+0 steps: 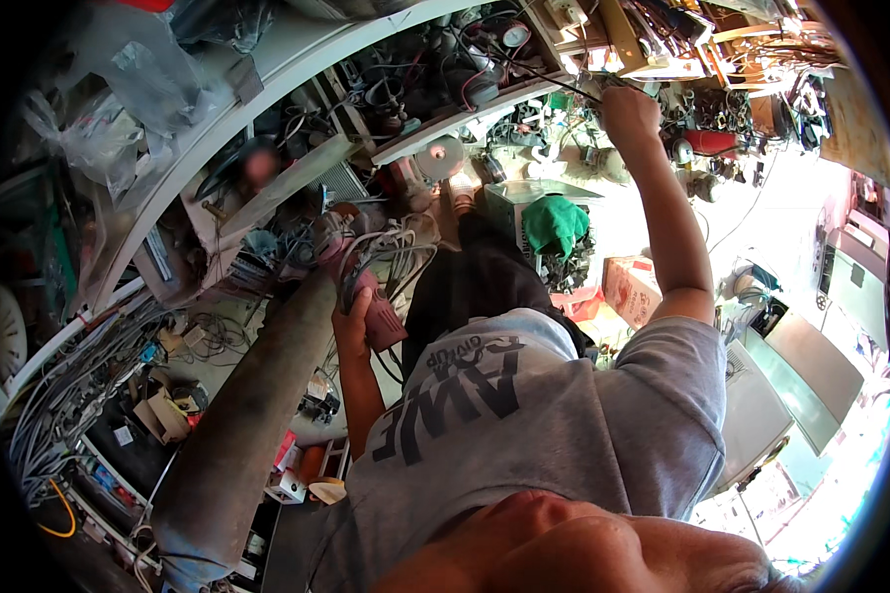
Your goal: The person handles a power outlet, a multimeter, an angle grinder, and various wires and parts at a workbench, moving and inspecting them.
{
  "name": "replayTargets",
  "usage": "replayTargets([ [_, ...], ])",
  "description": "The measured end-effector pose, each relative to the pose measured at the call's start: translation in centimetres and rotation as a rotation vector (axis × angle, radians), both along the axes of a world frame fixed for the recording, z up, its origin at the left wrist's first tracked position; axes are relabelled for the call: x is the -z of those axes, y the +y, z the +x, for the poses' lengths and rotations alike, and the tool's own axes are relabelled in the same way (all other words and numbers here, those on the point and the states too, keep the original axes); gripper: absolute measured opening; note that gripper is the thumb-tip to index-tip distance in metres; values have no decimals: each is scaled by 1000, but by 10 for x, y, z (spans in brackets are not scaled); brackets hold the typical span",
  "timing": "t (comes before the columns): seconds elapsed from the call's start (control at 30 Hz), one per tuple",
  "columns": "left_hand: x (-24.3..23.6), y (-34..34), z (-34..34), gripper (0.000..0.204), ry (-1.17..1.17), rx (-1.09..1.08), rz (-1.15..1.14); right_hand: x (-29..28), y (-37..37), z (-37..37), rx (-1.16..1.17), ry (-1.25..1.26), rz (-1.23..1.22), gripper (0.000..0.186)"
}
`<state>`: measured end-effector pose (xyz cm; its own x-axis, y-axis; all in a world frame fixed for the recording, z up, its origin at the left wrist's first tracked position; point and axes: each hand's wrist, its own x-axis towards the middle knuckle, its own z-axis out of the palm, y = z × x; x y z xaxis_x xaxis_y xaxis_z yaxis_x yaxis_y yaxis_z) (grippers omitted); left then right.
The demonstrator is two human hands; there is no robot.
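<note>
My left hand is wrapped round the dark red body of a corded power tool, which looks like an angle grinder. Loops of grey cable bunch at its far end, just ahead of the hand. Stretched out to the far right, my right hand is closed in a fist over the shelf clutter. A thin black cable runs into that fist; its end is hidden by the fingers.
A large rusty cylinder leans along my left side. Cluttered shelves curve across the front. Beyond my legs stand a metal box with a green cloth and a red-and-white carton. Cables lie heaped at left.
</note>
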<state>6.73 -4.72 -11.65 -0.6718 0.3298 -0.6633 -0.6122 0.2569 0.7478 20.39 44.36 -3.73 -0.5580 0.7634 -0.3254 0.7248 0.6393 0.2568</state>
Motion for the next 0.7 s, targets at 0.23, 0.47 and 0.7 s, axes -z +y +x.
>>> replayTargets([
  [0.23,-2,-11,-2,39,-36,-13,51,-1,7,5,-4,-134,-442,21],
  [0.47,12,-38,-1,42,45,-63,-43,27,-8,15,110,473,-725,32],
  [0.7,-5,-41,-4,42,-32,-164,-59,42,-31,14,569,1165,-1031,33],
])
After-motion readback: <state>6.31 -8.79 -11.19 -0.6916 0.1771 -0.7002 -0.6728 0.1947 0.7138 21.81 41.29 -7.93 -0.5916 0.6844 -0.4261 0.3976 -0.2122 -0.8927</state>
